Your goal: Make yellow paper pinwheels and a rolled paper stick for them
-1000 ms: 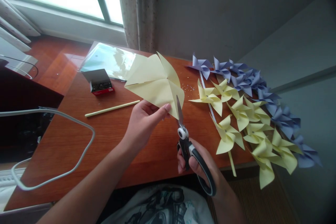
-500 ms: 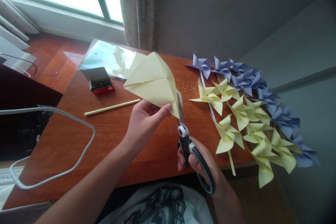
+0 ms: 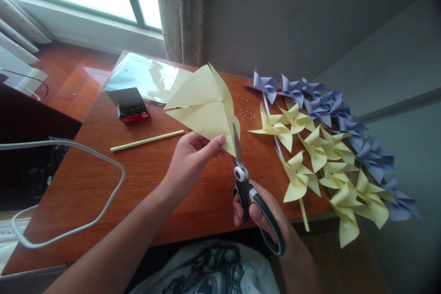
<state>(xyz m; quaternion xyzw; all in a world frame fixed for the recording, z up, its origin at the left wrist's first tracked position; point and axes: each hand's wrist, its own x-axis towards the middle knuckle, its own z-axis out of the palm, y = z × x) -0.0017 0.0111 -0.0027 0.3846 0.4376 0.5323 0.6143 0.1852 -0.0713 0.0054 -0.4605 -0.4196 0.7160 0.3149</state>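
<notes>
My left hand (image 3: 198, 154) pinches the near edge of a pale yellow paper sheet (image 3: 203, 89), thumb on top. The sheet has slits running in from its corners, and its flaps bend apart above the table. In my right hand (image 3: 265, 211) is a pair of scissors (image 3: 241, 174) with black and white handles, fingers through the loops. Their blades point away from me and lie at the right corner of the paper. A rolled yellow paper stick (image 3: 147, 141) rests on the table left of my left hand.
Several yellow pinwheels (image 3: 298, 174) and purple pinwheels (image 3: 374, 154) cover the right side of the wooden table (image 3: 138, 202). A small open red box (image 3: 133, 112) with dark pieces stands back left, before a shiny plastic packet (image 3: 138, 73). A white cable (image 3: 119, 183) loops at left.
The yellow paper has shifted slightly to the right and its flaps have turned a little. Both hands stay nearly in place, with the blades still at the paper's corner.
</notes>
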